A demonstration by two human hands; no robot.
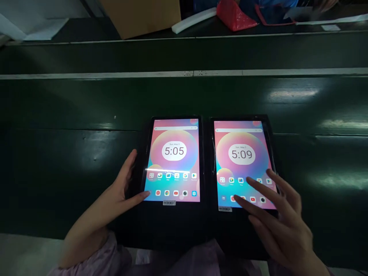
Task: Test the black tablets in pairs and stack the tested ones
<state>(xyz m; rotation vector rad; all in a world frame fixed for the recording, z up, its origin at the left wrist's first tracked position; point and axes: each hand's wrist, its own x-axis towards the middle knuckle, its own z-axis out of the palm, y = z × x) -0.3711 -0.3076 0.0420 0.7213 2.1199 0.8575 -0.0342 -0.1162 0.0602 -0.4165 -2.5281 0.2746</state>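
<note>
Desk (71,153), dark green and glossy, stretches bare to the left of the left hand (120,188). That hand lies open along the left edge of the left tablet (174,159), thumb tip on the screen's near left corner, gripping nothing. The left tablet, showing 5:05, lies flat just beside the right tablet (243,163), which shows 5:09; only a narrow gap parts them. The right hand (276,214) hovers open with spread fingers over the right tablet's near icons; whether a fingertip touches the glass I cannot tell. Bare desk runs on to the right. Far off, beyond a white strip (184,73), sit a cardboard box (140,15) and a red bag (234,15).
</note>
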